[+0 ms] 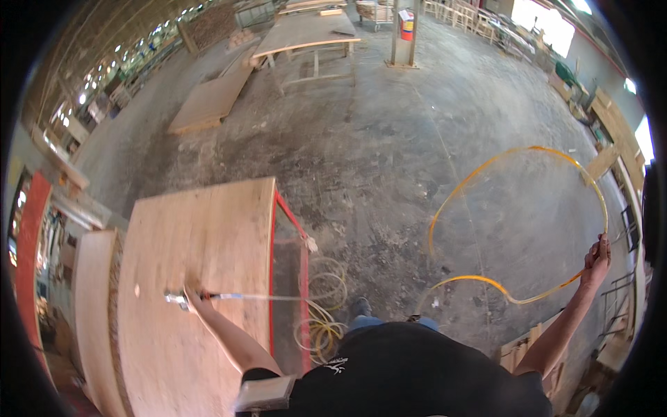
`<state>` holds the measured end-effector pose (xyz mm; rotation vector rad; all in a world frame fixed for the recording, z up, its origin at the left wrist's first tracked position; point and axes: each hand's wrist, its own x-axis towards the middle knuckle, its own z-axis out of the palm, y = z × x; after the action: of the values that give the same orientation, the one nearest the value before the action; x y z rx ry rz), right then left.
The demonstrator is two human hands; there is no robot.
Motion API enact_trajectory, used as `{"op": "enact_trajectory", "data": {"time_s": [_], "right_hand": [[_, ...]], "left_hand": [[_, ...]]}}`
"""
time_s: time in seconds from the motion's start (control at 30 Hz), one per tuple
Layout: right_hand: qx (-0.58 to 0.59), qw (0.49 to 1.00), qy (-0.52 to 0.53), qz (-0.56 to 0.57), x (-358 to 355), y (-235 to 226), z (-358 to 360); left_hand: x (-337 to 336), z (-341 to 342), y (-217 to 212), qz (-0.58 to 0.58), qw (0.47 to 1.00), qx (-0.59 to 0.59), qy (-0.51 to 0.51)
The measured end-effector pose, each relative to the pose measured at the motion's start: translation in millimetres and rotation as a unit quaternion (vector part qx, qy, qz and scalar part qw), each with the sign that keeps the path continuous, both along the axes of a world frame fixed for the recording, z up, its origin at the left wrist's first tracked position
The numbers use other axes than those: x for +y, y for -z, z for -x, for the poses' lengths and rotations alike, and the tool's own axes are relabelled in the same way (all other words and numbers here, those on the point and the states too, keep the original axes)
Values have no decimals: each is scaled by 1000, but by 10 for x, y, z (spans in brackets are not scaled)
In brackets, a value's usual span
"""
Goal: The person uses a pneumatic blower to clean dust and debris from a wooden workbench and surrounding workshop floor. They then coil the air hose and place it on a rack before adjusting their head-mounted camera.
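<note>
On the left, my left hand (196, 301) is closed round a small silver air tool (176, 298), low over a broad wooden panel (201, 236). A pale hose (264, 297) runs from the tool's dark and red fitting across the panel to its right edge. The tool's exact kind is too small to tell. Far out to the right, my raised right hand (597, 258) grips a yellow air hose (479, 170). That hose makes a big loop in front of the hand, and its other stretch bends back toward my legs.
A red frame (304, 306) supports the panel, with coiled clear hose (323, 330) on the floor beside it. Another wooden slab (94, 306) stands at the left. Ahead are a worktable (306, 31), a board on the floor (212, 101) and a pillar with a fire extinguisher (406, 26).
</note>
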<state>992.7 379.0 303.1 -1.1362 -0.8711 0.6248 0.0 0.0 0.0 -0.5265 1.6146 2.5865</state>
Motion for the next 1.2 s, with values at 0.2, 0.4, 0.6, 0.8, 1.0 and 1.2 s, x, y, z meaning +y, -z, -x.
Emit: {"op": "enact_trajectory", "data": {"time_s": [0.2,0.4,0.6,0.8,1.0,1.2], "right_hand": [[78,988,92,98,490,842,141],[228,956,184,4,2509,1330,429],[305,945,101,53,4610,1863,715],[424,903,-36,49,6999,1709,1969],[403,896,-132,135,8824,1530,2676],[293,946,-36,130,10650,1583,2288]], "left_hand": [[-583,-132,-344,156,982,48,-99],[1418,-289,-255,165,964,-1,-211],[3636,-1119,-1630,183,948,107,-237],[5841,-1430,-2396,117,973,159,-119],[8090,-1305,-1940,167,969,179,-39],[11082,-1335,-1306,202,958,187,82]]}}
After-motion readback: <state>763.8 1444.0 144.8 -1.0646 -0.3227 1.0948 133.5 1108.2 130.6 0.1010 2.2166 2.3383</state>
